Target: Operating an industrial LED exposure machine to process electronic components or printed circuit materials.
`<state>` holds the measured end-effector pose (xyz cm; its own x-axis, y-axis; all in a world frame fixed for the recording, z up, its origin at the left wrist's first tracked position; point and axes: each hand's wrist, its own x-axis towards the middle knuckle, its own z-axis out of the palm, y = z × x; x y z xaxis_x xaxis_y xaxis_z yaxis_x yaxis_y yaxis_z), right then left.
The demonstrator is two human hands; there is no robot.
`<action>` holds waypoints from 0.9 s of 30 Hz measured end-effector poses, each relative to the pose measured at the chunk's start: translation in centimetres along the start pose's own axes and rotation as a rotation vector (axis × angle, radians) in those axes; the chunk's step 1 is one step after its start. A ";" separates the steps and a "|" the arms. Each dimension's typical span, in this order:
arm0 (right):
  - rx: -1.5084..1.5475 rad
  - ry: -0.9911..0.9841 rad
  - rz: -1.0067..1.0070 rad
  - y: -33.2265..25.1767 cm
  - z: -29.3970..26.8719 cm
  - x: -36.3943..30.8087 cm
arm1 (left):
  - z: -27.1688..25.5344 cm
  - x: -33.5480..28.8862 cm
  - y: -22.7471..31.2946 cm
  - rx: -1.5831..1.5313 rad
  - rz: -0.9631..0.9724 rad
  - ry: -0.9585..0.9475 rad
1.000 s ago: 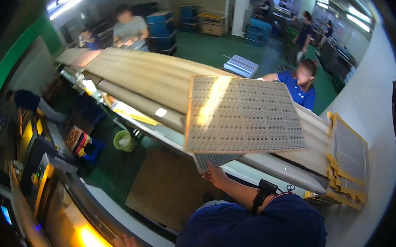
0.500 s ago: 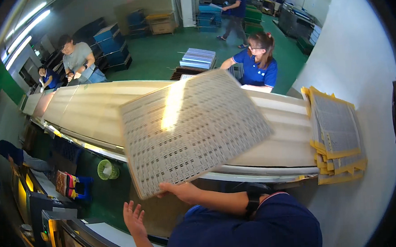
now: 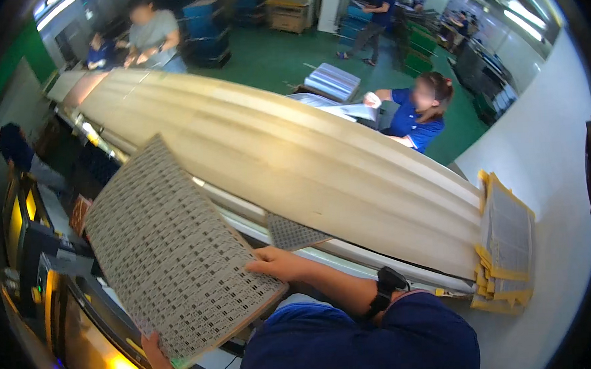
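A large thin rectangular panel (image 3: 179, 251), grey with rows of small dark marks and a tan edge, is tilted in front of me at the left. My right hand (image 3: 276, 262) grips its right edge, thumb on top and the other fingers hidden beneath. At its near left corner my left hand (image 3: 156, 352) holds the edge, with the fingers mostly out of sight under the panel. A similar patterned panel (image 3: 293, 233) partly shows beside the conveyor's near edge, just beyond my right hand.
A long beige conveyor (image 3: 274, 152) crosses the view. Yellow-edged framed sheets (image 3: 508, 233) lean at its right end. Across it, a person in blue (image 3: 415, 115) handles a sheet near a stack of panels (image 3: 332, 81). A machine with a glowing yellow opening (image 3: 118, 367) stands at lower left.
The panel has swung left and down, off the conveyor toward the machine. My left hand, free before, now holds its near corner. The person across has lifted a sheet. My view has shifted.
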<state>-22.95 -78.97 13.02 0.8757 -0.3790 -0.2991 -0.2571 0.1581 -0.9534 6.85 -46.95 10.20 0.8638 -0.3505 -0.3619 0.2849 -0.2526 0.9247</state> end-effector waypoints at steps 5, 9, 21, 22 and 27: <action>0.059 0.032 -0.164 6.4 8.7 8.7 | -9.2 -8.6 -4.6 -0.248 0.048 0.251; -0.290 -0.333 -0.091 9.8 14.7 11.8 | -14.0 -13.4 -15.8 -0.529 0.033 0.630; -1.129 -1.172 -0.290 8.7 37.3 20.3 | -30.1 -25.6 -32.2 -0.592 -0.419 1.314; -1.150 -1.240 -0.320 7.5 39.0 21.3 | -29.6 -25.6 -35.4 -0.635 -0.425 1.377; -1.136 -1.303 -0.396 -0.4 50.2 20.9 | -29.3 -21.8 -27.1 0.659 -0.803 0.980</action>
<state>15.94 -41.22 9.20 0.5308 0.7571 -0.3809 0.3956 -0.6188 -0.6787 -7.51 -6.06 -3.51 0.5742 0.7716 -0.2739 0.8187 -0.5417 0.1903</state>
